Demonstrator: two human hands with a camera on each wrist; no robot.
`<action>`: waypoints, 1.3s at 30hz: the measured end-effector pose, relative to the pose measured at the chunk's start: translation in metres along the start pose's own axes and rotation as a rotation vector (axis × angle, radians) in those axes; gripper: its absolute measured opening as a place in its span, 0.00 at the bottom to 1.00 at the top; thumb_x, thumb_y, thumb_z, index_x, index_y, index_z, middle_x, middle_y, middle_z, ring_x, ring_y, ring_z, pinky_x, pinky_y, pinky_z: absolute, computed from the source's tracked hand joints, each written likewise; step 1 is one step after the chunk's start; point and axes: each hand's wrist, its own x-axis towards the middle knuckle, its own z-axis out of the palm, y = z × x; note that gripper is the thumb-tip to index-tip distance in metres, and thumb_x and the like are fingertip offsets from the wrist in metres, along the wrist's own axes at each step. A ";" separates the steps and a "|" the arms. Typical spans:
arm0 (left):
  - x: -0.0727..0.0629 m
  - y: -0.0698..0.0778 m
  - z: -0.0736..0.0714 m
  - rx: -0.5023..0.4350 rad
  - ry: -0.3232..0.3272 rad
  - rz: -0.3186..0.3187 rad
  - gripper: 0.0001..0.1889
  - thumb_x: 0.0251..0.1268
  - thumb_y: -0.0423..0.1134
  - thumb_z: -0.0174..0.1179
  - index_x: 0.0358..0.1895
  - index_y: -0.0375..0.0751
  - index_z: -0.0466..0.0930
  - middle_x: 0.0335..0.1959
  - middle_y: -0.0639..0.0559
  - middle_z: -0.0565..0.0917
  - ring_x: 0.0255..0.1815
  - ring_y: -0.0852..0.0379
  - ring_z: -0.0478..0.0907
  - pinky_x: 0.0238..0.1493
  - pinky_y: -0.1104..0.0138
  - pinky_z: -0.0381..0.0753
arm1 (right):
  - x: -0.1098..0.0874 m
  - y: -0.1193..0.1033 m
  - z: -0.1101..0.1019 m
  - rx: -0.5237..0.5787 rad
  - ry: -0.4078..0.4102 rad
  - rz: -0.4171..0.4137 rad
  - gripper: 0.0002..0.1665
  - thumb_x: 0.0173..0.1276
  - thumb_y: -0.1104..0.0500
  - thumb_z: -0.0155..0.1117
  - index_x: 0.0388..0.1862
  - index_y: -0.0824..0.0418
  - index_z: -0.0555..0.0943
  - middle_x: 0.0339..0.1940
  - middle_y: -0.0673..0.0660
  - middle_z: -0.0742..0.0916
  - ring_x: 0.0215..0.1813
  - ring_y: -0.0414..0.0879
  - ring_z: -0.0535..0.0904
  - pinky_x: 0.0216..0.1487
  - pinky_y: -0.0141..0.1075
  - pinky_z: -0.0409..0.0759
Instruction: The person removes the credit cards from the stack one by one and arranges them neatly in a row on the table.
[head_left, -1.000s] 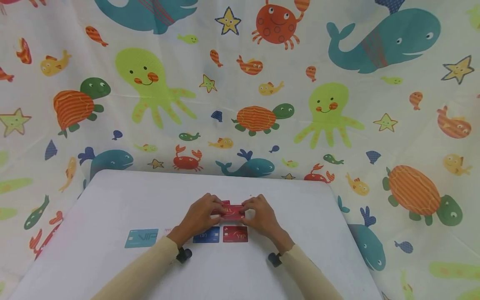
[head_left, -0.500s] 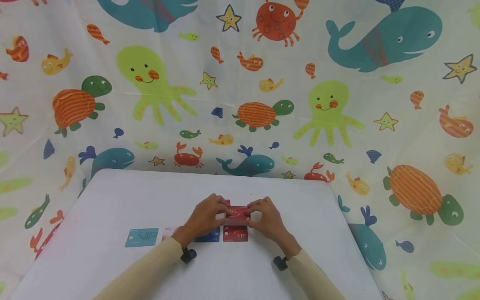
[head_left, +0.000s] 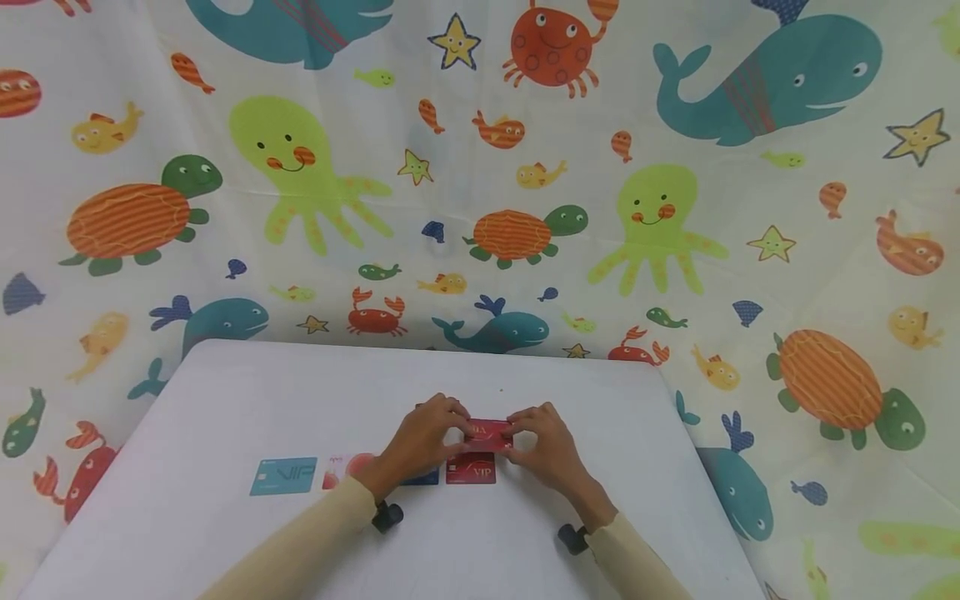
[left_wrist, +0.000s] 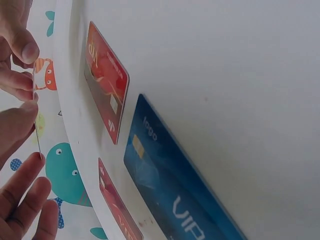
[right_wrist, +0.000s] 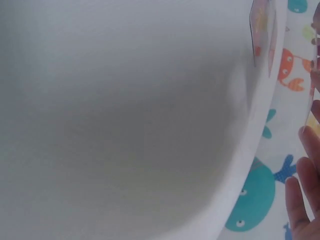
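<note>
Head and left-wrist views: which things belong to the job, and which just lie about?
Job, probably: held red card; teal VIP card; pink-and-white card; blue VIP card; nearer red VIP card; farther red card.
Surroundings: white table; sea-animal cloth; wrist cameras.

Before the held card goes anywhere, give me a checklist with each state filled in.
1. Left hand grips the held red card: ok, fingers pinch one end.
2. Right hand grips it: ok, at the opposite end.
3. Grip firm enough: cannot tell; the pictures show contact, not pressure.
4. Held card clear of the table: ok, the left wrist view shows it raised.
5. Red VIP card readable on the table: ok, VIP shows in the head view.
6. Blue card unobstructed: not ok, partly hidden in the head view.
</note>
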 end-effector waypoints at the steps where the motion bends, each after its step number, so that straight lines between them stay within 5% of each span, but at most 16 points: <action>1: 0.002 0.001 0.002 0.004 0.002 -0.003 0.15 0.57 0.48 0.81 0.48 0.57 0.94 0.51 0.59 0.88 0.51 0.61 0.80 0.52 0.62 0.89 | 0.001 0.003 -0.002 0.004 -0.003 0.000 0.19 0.57 0.49 0.86 0.48 0.43 0.93 0.55 0.43 0.90 0.55 0.37 0.76 0.55 0.41 0.87; 9: 0.021 0.006 0.016 0.017 0.033 -0.003 0.15 0.58 0.50 0.80 0.48 0.56 0.94 0.51 0.59 0.89 0.52 0.61 0.81 0.54 0.63 0.89 | 0.014 0.025 -0.013 0.008 -0.009 -0.035 0.18 0.58 0.51 0.87 0.48 0.47 0.93 0.55 0.46 0.90 0.56 0.39 0.76 0.54 0.41 0.85; 39: 0.025 0.027 0.041 -0.016 0.003 0.012 0.16 0.59 0.50 0.80 0.50 0.55 0.94 0.51 0.59 0.90 0.56 0.59 0.83 0.62 0.58 0.87 | -0.011 0.048 -0.023 0.003 -0.003 0.016 0.15 0.57 0.53 0.87 0.44 0.42 0.93 0.54 0.42 0.91 0.55 0.37 0.76 0.55 0.39 0.82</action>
